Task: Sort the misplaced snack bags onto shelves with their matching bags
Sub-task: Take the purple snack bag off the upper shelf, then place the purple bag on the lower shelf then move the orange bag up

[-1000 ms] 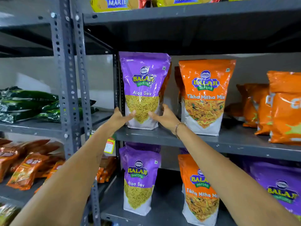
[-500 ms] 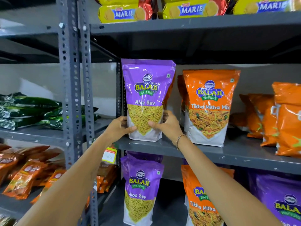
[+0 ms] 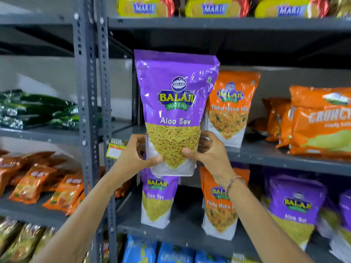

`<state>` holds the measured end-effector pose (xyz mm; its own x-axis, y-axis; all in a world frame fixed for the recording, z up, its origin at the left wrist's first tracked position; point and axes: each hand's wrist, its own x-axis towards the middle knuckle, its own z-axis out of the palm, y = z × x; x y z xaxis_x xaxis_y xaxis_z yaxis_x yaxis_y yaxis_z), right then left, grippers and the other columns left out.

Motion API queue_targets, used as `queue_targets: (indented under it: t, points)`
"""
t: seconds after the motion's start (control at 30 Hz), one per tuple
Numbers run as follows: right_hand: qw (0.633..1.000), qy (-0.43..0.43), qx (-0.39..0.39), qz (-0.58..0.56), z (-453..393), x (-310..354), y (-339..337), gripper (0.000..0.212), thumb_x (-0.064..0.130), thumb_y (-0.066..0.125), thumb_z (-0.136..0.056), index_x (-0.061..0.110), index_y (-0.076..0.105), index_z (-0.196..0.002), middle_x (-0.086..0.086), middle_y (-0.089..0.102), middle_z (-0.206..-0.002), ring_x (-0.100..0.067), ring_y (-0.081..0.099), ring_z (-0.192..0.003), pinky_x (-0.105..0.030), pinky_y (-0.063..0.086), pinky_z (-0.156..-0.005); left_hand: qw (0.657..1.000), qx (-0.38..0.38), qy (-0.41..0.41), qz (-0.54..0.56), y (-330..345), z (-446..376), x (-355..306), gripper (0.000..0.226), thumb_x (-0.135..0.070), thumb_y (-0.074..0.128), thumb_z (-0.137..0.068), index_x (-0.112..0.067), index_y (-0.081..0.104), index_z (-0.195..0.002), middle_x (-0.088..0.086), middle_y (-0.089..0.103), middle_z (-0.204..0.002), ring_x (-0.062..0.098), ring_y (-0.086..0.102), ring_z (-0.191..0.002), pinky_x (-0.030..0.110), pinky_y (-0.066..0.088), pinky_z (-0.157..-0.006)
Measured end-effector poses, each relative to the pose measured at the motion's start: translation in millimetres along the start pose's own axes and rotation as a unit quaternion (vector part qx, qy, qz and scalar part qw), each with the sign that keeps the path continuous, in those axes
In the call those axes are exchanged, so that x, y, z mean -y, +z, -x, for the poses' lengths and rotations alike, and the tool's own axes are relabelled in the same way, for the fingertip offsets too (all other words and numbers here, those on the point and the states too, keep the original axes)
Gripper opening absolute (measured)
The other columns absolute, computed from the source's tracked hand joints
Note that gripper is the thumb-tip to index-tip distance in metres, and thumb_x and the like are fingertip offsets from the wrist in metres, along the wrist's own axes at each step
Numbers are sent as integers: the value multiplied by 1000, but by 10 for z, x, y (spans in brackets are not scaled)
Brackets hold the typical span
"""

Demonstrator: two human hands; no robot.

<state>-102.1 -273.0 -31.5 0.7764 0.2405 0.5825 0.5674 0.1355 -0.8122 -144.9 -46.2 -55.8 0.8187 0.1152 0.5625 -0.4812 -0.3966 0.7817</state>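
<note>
A purple Aloo Sev bag is upright in front of the middle shelf, lifted off it and held at its lower corners. My left hand grips its left side and my right hand its right side. An orange Tikha Mitha Mix bag stands on that shelf just behind and to the right. On the shelf below stand another purple Aloo Sev bag, an orange Tikha Mitha Mix bag and more purple Aloo Sev bags at the right.
Orange Crunchex bags fill the middle shelf's right end. Yellow Marie packets line the top shelf. The grey rack post stands left of my hands. Green bags and small orange packets lie on the left rack. Blue bags sit lowest.
Both hands have closed on the purple Aloo Sev bag and pulled it off the middle shelf toward me; it now hangs in front of the shelf edge.
</note>
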Motion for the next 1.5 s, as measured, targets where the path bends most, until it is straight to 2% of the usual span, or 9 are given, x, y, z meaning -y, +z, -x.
queue_targets:
  t: [0.17,0.3,0.4,0.53,0.83,0.93,1.07,1.23,1.5]
  points:
    - [998,52,13,-19,670,-342,-120,60,12,84,-52,23,57,-104,-5,70,-105,-16,69,-95,-30,55,-83,994,87,-52,38,221,564,228,98,-54,88,-45,-29,39,-126,-9,61,-127,8,59,-118,35,48,-98]
    - [992,122,37,-6,1161,-798,-254,69,19,88,-47,27,56,-107,-1,70,-107,-17,68,-99,-26,54,-78,984,137,-104,41,521,989,497,86,-41,92,-44,-32,51,-119,-26,70,-106,-5,64,-102,17,50,-85]
    - [984,170,54,5,1440,-1164,-363,65,10,85,-52,25,55,-107,-1,70,-103,-12,68,-93,-23,53,-75,974,143,-165,58,745,1297,792,83,-30,94,-44,-19,58,-118,-8,74,-108,10,68,-103,32,55,-90]
    - [974,214,73,1,1615,-1551,-488,64,0,80,-56,24,52,-108,-2,66,-105,-8,66,-94,-27,54,-86,971,60,-231,28,1020,1507,1085,75,-45,95,-27,-28,68,-96,-2,77,-96,17,72,-94,49,56,-87]
    - [953,217,-100,184,1616,-2260,-1166,11,14,60,-89,24,64,-91,2,67,-91,1,61,-72,-23,49,-71,950,-130,-267,-102,1802,1284,1323,72,-42,93,-36,-20,50,-90,-1,60,-69,23,56,-64,30,46,-56]
    - [943,215,-157,201,1633,-2426,-1470,5,18,61,-89,20,64,-92,0,68,-85,5,59,-69,-29,50,-71,943,-165,-275,-88,2098,1213,1431,78,-37,92,-38,-21,48,-99,1,65,-89,19,57,-75,29,45,-64]
    - [929,236,-185,215,1466,-2578,-1735,38,17,66,-84,6,53,-119,-8,58,-117,-8,57,-95,-17,48,-77,921,-214,-316,-77,2391,1156,1616,86,-42,89,-37,-19,46,-109,4,62,-105,25,61,-94,43,53,-81]
    - [929,324,-55,171,1165,-2822,-1899,96,22,77,-76,10,13,-147,-8,22,-155,-17,26,-139,-25,25,-107,909,-238,-334,-79,2561,1047,1761,84,-43,86,-39,-20,44,-108,6,61,-106,27,61,-98,43,53,-83]
    - [935,321,-44,142,1041,-3072,-1881,82,24,85,-66,14,39,-133,3,57,-118,-13,54,-110,-33,47,-97,921,-227,-303,-92,2635,878,1998,92,-42,88,-48,-18,45,-126,3,58,-123,22,55,-116,42,47,-100]
